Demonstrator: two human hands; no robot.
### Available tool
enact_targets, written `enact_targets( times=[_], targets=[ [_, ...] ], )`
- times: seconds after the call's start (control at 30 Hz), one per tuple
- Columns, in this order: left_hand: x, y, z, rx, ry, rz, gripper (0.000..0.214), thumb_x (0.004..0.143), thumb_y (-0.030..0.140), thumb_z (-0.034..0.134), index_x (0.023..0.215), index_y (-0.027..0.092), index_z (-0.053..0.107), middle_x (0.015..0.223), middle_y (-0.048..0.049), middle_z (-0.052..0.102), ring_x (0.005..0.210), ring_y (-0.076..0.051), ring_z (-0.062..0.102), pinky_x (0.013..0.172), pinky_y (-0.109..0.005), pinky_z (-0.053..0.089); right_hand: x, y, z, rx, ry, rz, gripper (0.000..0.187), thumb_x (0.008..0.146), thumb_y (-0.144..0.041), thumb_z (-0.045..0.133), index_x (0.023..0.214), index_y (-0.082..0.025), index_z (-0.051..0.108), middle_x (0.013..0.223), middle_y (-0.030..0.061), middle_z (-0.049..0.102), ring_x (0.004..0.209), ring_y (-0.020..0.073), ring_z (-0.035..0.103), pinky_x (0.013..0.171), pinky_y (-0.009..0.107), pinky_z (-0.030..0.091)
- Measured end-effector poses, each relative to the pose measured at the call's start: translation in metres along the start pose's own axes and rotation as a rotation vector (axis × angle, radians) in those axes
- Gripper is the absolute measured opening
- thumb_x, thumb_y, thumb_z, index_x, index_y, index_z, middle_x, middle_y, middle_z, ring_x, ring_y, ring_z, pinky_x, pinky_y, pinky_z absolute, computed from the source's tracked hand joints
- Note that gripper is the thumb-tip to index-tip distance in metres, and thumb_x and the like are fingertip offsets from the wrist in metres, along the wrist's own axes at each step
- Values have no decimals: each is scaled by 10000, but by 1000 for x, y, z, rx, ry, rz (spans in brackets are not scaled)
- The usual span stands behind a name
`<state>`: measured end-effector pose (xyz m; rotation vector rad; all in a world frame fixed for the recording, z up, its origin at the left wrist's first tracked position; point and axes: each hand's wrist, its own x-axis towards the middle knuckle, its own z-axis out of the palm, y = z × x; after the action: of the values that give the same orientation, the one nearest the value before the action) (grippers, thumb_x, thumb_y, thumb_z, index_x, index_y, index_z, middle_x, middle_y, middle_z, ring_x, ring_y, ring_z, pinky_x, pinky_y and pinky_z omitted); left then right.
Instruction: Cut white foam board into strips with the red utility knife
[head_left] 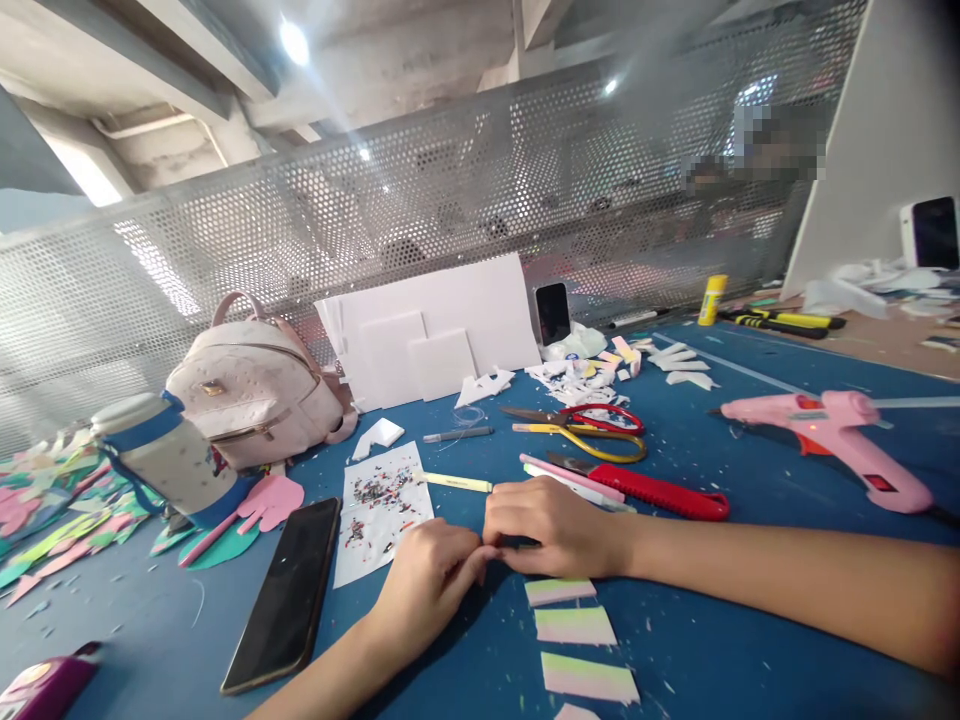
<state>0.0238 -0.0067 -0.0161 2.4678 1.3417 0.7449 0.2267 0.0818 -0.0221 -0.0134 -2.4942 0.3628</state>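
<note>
Paper (366, 570) edge beside left hand (435, 570); right hand (551, 525) touching left, both curled, hold unclear; pastel strips (574, 626) spaced apart

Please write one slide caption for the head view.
Left hand and right hand meet over a blue table, between a black phone and a pink glue gun.
</note>
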Motion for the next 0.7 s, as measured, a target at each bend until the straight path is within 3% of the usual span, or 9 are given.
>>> enact_targets(
  times=[0.3,0.47,0.7],
  targets=[
    [1,3,-2,-122,23,-64,419,1070,330,334,719,206,527,669,-8,602,610,-159,551,616,-248,385,2,-5,-2,13,120,96,73,966,-172,547,915,-186,597,819,30,640,755,159,557,674,266,387],
    [1,7,-6,-231,30,-135,414,1064,327,368,712,195,541,670,5,559,605,-141,529,636,-244,385,2,-7,-4,51,101,154,75,926,-143,569,985,-188,576,882,25,635,775,150,563,684,256,382],
    [2,7,-6,-259,12,-119,426,1063,321,374,719,188,586,686,-7,586,652,-148,562,670,-245,402,2,-6,-4,78,101,96,78,1002,-257,572,981,-184,592,889,35,627,787,155,553,695,254,386]
  ],
)
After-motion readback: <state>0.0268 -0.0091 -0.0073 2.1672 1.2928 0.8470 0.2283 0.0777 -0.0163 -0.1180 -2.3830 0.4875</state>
